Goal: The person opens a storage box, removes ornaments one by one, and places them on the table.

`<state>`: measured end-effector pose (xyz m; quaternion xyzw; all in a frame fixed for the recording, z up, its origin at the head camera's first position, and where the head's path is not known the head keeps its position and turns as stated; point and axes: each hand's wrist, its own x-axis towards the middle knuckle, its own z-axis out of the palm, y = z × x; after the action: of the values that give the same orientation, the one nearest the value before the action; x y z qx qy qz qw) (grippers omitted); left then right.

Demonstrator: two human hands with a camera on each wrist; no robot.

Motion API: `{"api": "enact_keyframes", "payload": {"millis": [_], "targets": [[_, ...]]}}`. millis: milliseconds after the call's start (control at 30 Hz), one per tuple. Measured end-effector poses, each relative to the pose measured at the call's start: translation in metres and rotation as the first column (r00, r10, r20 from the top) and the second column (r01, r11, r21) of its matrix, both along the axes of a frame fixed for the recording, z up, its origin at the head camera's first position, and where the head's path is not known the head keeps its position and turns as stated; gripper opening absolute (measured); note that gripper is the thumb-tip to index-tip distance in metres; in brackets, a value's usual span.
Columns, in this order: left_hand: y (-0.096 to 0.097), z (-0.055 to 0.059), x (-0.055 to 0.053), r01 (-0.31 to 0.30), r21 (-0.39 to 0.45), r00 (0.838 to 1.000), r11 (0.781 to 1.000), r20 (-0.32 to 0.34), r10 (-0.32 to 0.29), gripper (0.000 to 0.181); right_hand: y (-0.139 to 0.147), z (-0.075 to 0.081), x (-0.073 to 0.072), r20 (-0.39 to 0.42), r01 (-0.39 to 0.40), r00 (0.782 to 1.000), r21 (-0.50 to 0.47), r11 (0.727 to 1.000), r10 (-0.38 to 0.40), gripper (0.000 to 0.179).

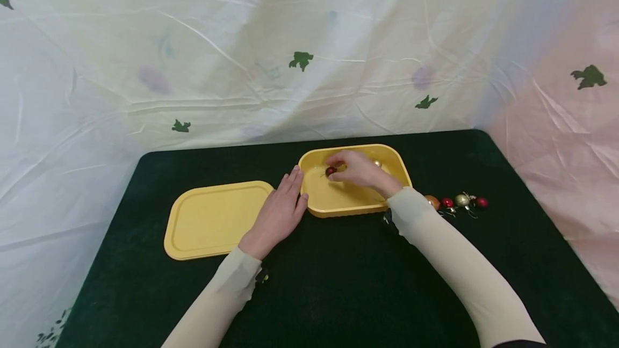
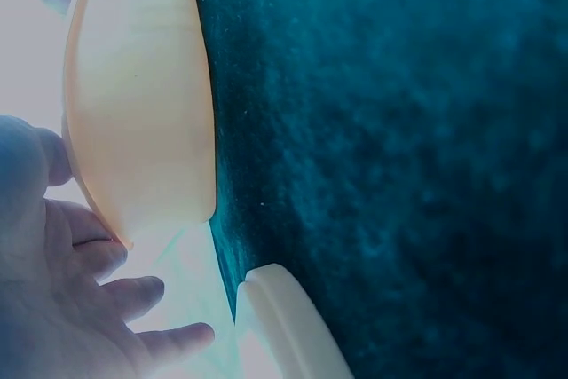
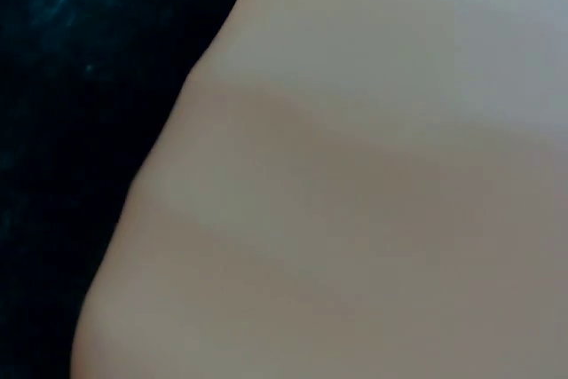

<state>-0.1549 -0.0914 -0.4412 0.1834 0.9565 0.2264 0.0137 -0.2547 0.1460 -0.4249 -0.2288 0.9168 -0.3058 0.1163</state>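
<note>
In the head view my right hand [image 1: 357, 168] reaches into a yellow box [image 1: 348, 210] and pinches a small dark red bauble [image 1: 331, 171] between thumb and fingers, low inside the box's left half. A shiny pale gold bauble [image 1: 377, 164] lies in the box behind that hand. My left hand [image 1: 278, 212] has its fingers straight, fingertips right at the box's left rim. The left wrist view shows the same hand [image 2: 71, 281] with fingers spread beside the box wall [image 2: 146, 104]. A blurred pale surface fills most of the right wrist view.
A yellow lid [image 1: 217, 222] lies flat on the dark green table [image 1: 329, 294], left of the box. Right of the box, partly behind the right sleeve, lie an orange bauble [image 1: 432, 202], a red bauble [image 1: 447, 203], a gold bauble [image 1: 461, 200] and a dark red bauble [image 1: 481, 202].
</note>
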Motion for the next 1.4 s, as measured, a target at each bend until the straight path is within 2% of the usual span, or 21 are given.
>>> {"api": "enact_keyframes", "payload": {"millis": [200, 600, 800, 1033, 1267, 1400], "targets": [[0.001, 0.001, 0.000, 0.002, 0.002, 1.000, 1.000, 0.007, -0.002, 0.064, -0.001, 0.000, 0.001, 0.008, -0.014, 1.000, 0.050, 0.999, 0.014, 0.042], [0.002, 0.002, 0.001, 0.002, 0.008, 1.000, 1.000, 0.010, -0.002, 0.064, -0.002, 0.001, 0.003, 0.004, 0.010, 1.000, 0.102, 0.995, -0.011, 0.038], [0.002, 0.001, 0.001, 0.002, 0.015, 1.000, 1.000, 0.010, -0.002, 0.064, 0.001, 0.004, 0.005, 0.005, 0.017, 1.000, 0.079, 0.997, -0.018, 0.037], [0.000, 0.001, 0.001, -0.004, 0.008, 1.000, 1.000, 0.010, 0.004, 0.064, 0.007, 0.017, 0.011, 0.024, 0.041, 0.999, 0.016, 0.999, -0.041, 0.036], [0.000, 0.002, 0.000, -0.004, -0.001, 1.000, 1.000, 0.012, 0.004, 0.064, 0.017, 0.033, 0.023, 0.059, 0.070, 0.996, -0.068, 0.995, -0.066, 0.038], [0.001, 0.002, 0.001, -0.007, 0.008, 1.000, 1.000, 0.013, 0.007, 0.064, 0.023, 0.039, 0.030, 0.032, 0.070, 0.997, -0.069, 0.995, -0.068, 0.038]]}}
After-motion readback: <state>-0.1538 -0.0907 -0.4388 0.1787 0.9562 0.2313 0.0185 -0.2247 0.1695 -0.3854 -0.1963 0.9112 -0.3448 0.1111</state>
